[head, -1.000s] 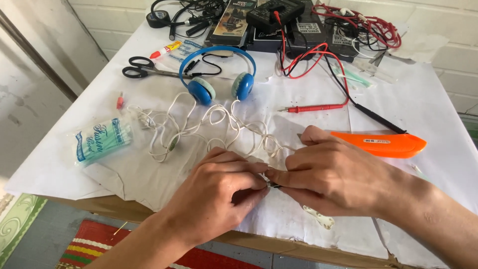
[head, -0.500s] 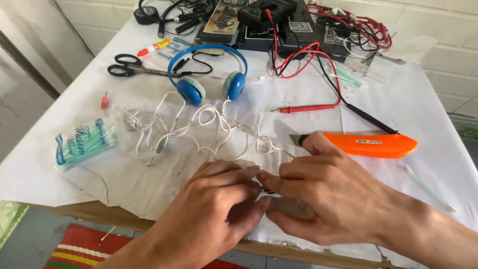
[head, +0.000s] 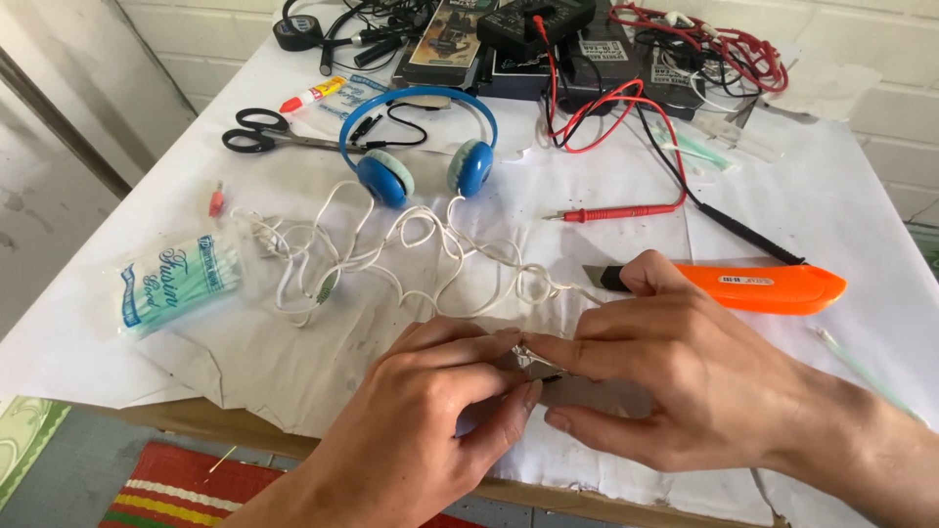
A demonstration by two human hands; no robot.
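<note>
White cord (head: pixel 430 240) end sits pinched between your left hand (head: pixel 440 411) and right hand (head: pixel 675 367), fingertips together, its tangle trailing away toward the headphones (head: pixel 421 156).

From here I cannot make out what my fingers (head: pixel 509 344) pinch: only a small glint of something shows between the left hand (head: pixel 430 411) and the right hand (head: pixel 665 376), too small to name. The right hand also covers the end of the white cable (head: pixel 391 240) where it runs under my knuckles, and hides part of the orange utility knife (head: pixel 773 286) near its blade. My right forearm leaves the frame at the lower right edge, the left at the bottom. At the top, the black meter (head: pixel 543 15) and the roll of black tape (head: pixel 296 32) are cut off by the edge. The bench (head: pixel 861 215) runs out of view on the right.
</note>
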